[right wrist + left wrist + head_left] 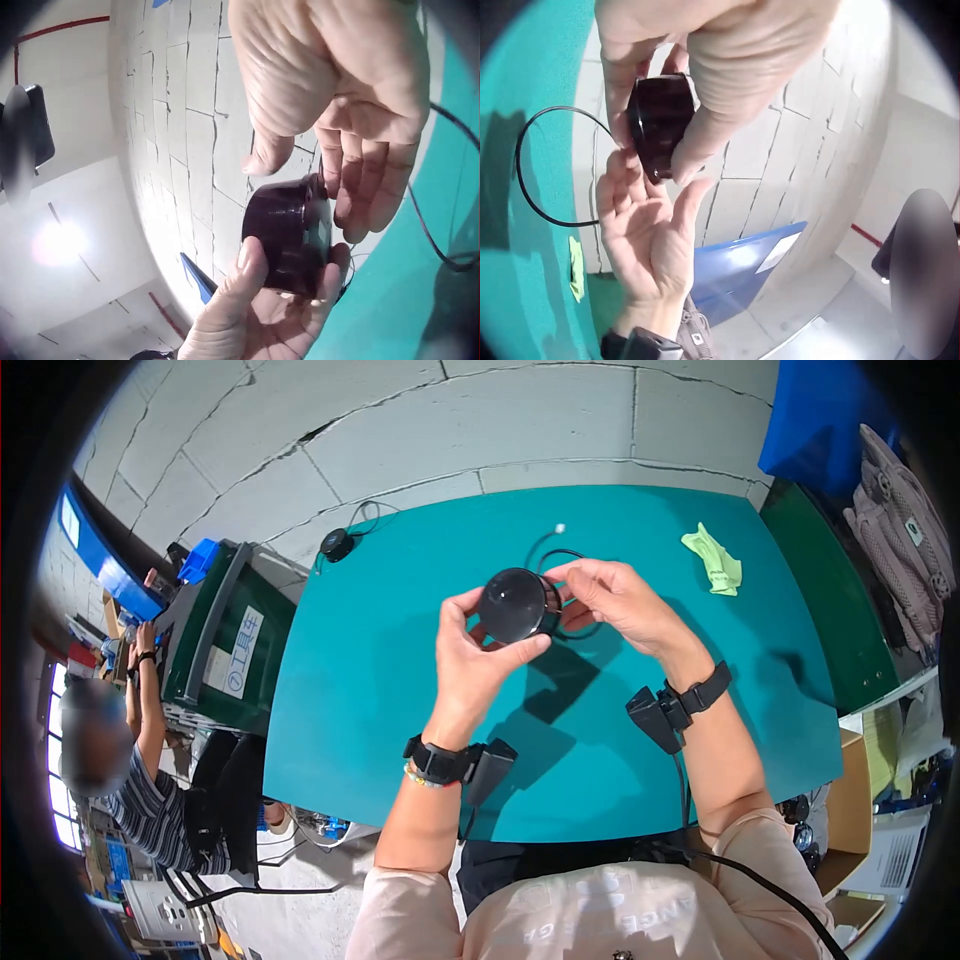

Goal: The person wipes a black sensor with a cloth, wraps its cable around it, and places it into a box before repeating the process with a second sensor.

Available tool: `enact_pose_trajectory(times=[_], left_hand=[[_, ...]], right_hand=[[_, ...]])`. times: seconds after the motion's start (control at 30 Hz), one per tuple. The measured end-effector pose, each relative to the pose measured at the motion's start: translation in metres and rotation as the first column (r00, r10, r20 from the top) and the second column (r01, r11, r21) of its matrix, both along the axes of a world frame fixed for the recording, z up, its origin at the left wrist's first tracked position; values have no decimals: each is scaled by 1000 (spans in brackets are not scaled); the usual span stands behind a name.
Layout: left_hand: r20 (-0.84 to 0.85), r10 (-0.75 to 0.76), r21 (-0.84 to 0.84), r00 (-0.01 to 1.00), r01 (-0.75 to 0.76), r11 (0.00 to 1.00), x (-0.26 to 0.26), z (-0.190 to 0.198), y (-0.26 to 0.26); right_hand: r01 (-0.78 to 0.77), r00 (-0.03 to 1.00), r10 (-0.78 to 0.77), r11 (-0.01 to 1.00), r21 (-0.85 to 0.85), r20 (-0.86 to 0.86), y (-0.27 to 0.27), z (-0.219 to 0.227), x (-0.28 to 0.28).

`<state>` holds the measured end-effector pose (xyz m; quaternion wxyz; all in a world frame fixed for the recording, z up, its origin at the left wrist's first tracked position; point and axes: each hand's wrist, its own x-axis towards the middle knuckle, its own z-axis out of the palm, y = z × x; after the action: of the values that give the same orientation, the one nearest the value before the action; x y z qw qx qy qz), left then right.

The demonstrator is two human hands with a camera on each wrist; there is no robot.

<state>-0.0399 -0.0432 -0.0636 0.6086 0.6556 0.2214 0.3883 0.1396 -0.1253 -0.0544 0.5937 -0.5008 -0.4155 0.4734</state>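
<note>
A round black device with a glossy domed face is gripped in the left hand, thumb on its lower edge and fingers behind it. The right hand is at the device's right side, its fingers near the rim where a black cable loops away; the right wrist view shows the right hand with fingers extended and thumb apart from the dark housing. In the left wrist view the left hand holds the device by its sides, above the right palm.
On the teal table, a small black round item with a cable lies at the back left, and a yellow-green cloth at the back right. A green cart and another person are on the left; a cardboard box stands right.
</note>
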Motion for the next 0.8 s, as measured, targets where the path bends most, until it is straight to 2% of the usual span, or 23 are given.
enact_pose_trajectory(times=[0.1, 0.17, 0.2, 0.27, 0.33, 0.47, 0.53, 0.6, 0.67, 0.77, 0.8], left_hand=[[31, -115, -104, 993, 118, 988, 8, -21, -3], [209, -218, -356, 953, 282, 891, 6, -31, 1], [209, -225, -359, 952, 289, 888, 4, -36, 5], [311, -210, -478, 927, 343, 808, 1, -41, 12], [291, -193, -449, 937, 312, 838, -4, -40, 12], [238, -142, -429, 961, 236, 872, -10, -37, 16], [204, -163, -353, 965, 228, 908, -12, -38, 18], [235, -170, -348, 957, 246, 904, -12, -40, 19], [263, -175, -349, 949, 263, 900, -13, -45, 20], [365, -231, -407, 902, 377, 832, -10, -48, 21], [365, -252, -475, 896, 412, 778, -10, -47, 21]], right_hand=[[-14, 997, 11, 999, 29, 82, 3, -9, 7], [-28, 997, 24, 998, 57, 69, 1, -10, 9], [-51, 997, 46, 995, 86, 60, 0, -10, 11], [-88, 993, 82, 994, 71, 85, 1, -12, 12], [-122, 990, 111, 984, 127, 86, 3, -15, 7], [-138, 990, 137, 990, 24, 24, 3, -7, -6], [-99, 991, 99, 995, -8, 93, 3, -6, -7], [-90, 986, 92, 996, -22, 140, 4, -7, -6], [-81, 979, 86, 996, -40, 182, 4, -4, -9], [-15, 957, 45, 994, -106, 285, -1, 2, -12], [-17, 921, 62, 992, -121, 384, 0, 0, -8]])
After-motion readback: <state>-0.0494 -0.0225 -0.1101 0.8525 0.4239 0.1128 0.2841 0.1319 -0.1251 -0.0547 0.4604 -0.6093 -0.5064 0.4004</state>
